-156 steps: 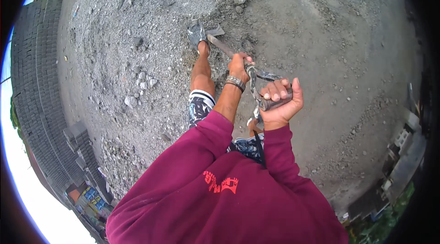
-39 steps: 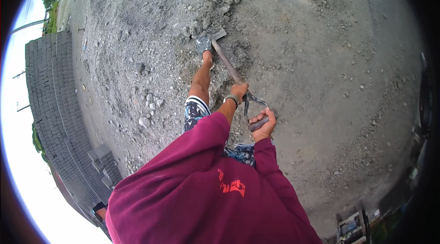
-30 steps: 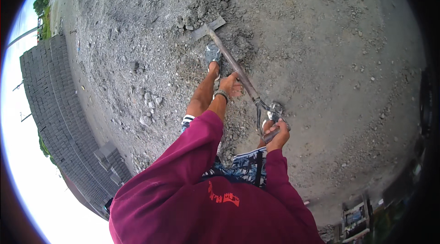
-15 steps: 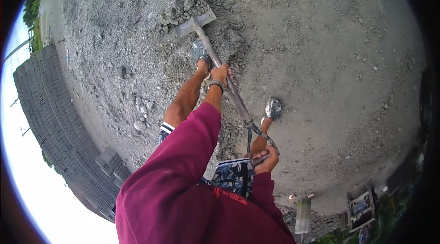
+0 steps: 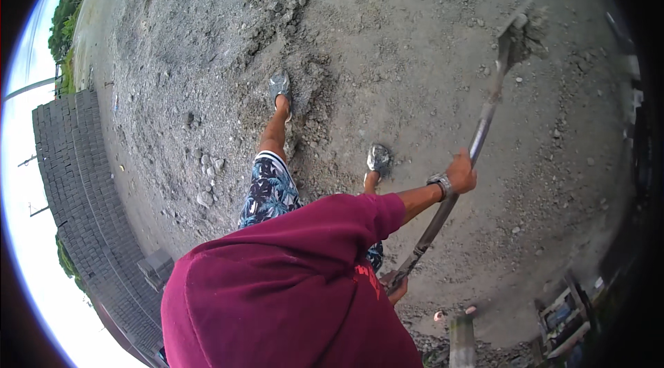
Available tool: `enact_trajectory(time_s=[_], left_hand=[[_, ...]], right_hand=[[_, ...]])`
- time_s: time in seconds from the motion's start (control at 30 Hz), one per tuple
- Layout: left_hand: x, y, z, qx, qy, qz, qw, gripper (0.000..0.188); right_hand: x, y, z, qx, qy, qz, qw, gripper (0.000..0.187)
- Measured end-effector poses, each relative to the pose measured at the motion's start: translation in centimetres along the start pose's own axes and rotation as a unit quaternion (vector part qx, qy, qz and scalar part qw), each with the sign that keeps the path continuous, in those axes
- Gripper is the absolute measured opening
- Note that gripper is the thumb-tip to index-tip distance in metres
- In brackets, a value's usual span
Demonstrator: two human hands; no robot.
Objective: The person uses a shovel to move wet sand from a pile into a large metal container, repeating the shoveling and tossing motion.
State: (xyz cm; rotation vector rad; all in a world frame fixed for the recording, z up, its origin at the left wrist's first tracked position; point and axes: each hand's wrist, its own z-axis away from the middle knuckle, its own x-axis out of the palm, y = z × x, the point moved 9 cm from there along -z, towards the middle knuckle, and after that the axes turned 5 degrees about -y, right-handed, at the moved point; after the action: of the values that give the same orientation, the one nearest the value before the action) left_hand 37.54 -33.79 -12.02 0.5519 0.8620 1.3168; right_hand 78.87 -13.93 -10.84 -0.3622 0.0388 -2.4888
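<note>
A long-handled shovel (image 5: 482, 129) reaches diagonally out to my right, its blade (image 5: 512, 34) up at the far right. Grey gravel (image 5: 534, 30) blurs at the blade's edge, seemingly coming off it. My left hand (image 5: 461, 173), with a band at the wrist, is wrapped round the middle of the shaft. Close to my body, my right hand (image 5: 397, 290) grips the handle end; my sleeve and torso hide part of it and most of the grip.
My left shoe (image 5: 280, 84) stands beside a ridge of loose gravel (image 5: 273, 22); my right shoe (image 5: 377, 158) is on flatter ground. Stacked grey blocks (image 5: 90, 181) line the left. At lower right are a pale post-like object (image 5: 462, 344) and a wooden frame (image 5: 564, 316).
The shovel has swung from the gravel pile ahead to the far right, carrying gravel. My left arm now crosses my body to the right, and my right hand has dropped back.
</note>
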Motion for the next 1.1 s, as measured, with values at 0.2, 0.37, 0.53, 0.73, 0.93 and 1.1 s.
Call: enact_trajectory(time_s=[0.2,0.37,0.53,0.73,0.93,1.1], left_hand=[[10.1,11.7,7.9,0.108,-0.14,0.095,0.98,0.051],[4.3,2.9,10.2,-0.079,-0.091,0.272,0.955,0.036],[-6.5,-11.6,11.8,-0.257,0.085,0.397,0.877,0.02],[-16.1,-23.1,15.5,-0.218,0.234,0.606,0.728,0.027],[-23.1,-25.8,15.7,-0.138,0.309,0.714,0.613,0.025],[-29.2,-24.3,15.0,-0.21,0.32,0.704,0.598,0.006]], right_hand=[[-7.7,-7.8,9.1,-0.137,0.158,0.024,0.978,0.029],[-2.5,-16.1,17.6,-0.239,0.208,0.146,0.937,0.026],[12.7,-17.7,15.3,-0.132,-0.076,0.19,0.97,0.023],[25.4,-9.0,10.5,-0.002,-0.17,0.177,0.969,0.02],[36.2,5.3,4.2,0.051,-0.153,0.2,0.966,0.032],[45.2,10.5,9.4,0.143,-0.262,0.155,0.942,0.042]])
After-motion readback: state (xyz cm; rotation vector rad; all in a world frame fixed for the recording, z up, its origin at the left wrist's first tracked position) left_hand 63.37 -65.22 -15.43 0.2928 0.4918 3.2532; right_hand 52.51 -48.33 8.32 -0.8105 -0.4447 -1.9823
